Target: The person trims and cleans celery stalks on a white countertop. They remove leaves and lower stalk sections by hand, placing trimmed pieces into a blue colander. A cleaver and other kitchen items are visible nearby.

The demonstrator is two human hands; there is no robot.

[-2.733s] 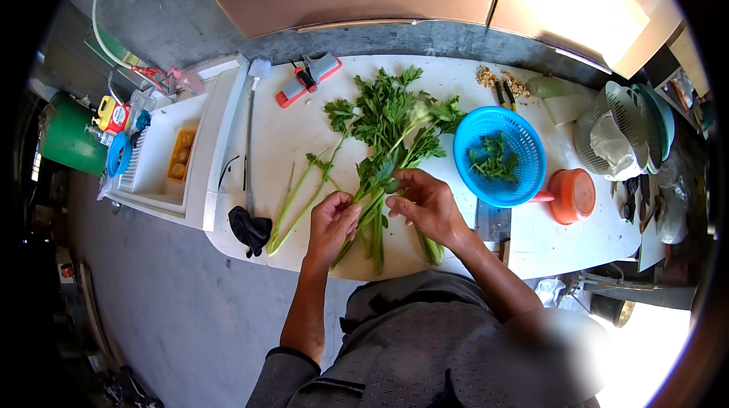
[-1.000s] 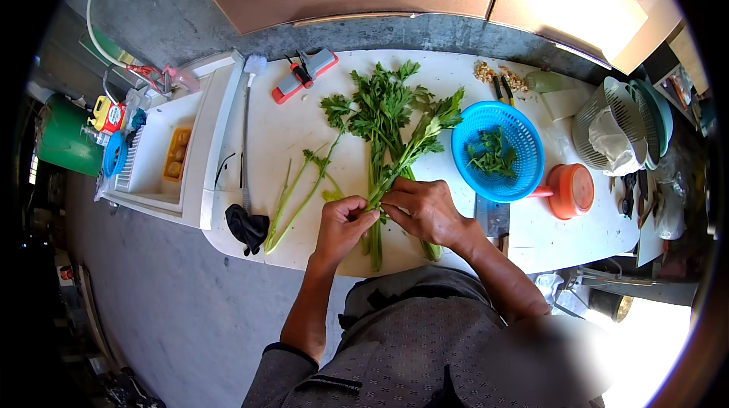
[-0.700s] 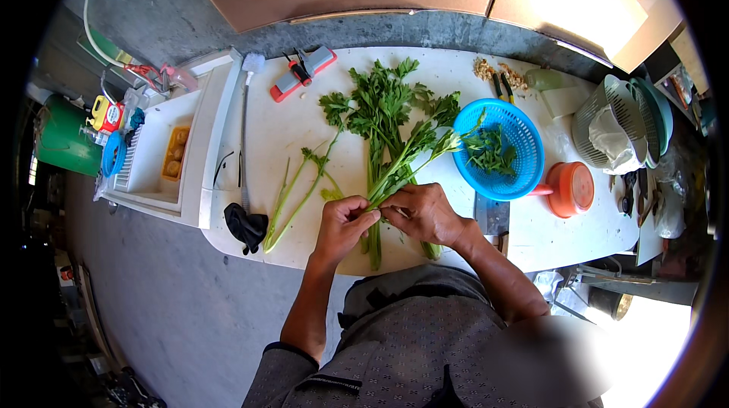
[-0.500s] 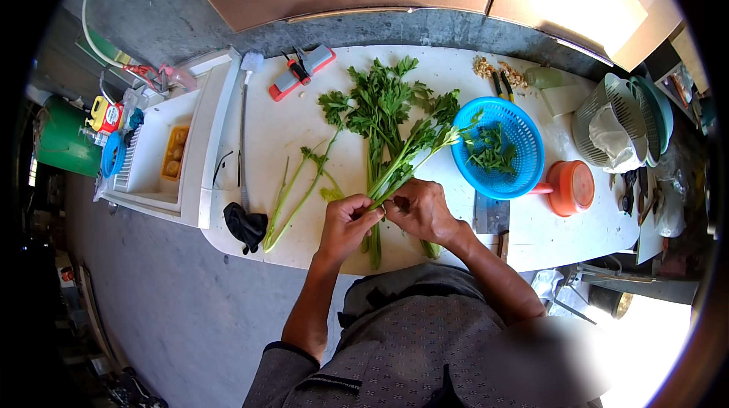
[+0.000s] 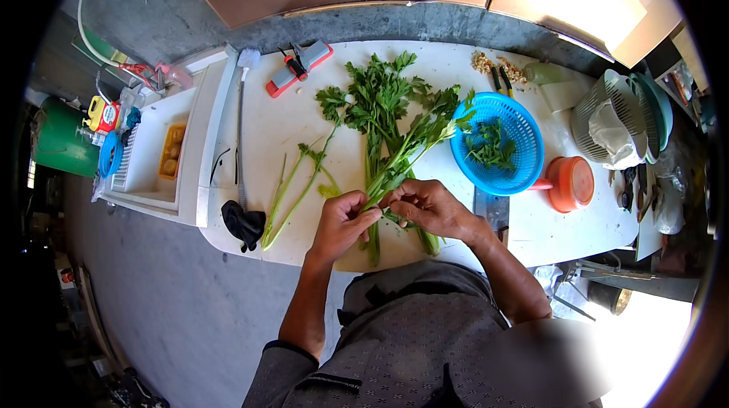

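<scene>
The left hand (image 5: 342, 224) pinches the near end of a leafy celery stalk (image 5: 407, 157) between thumb and fingers, above the near part of the white worktop (image 5: 281, 127). The right hand (image 5: 431, 209) is just beside it, thumb and fingers bent toward the stem; whether its grip is pressed together on anything, I cannot tell. The stalk slants far and right, its leaf tips overlapping the left rim of a blue plastic colander (image 5: 459, 161) in view. Loose green leaves (image 5: 491, 148) lie inside the colander. Beyond the hands, a celery bunch (image 5: 377, 97) lies with leaves on the far side and stem ends near the person. To its left are thin celery stems (image 5: 298, 189), with a black cloth (image 5: 243, 224) farther left by the worktop's edge. An orange saucepan (image 5: 571, 184) sits right of the colander, and a grey-and-red tool (image 5: 299, 69) lies far left.
</scene>
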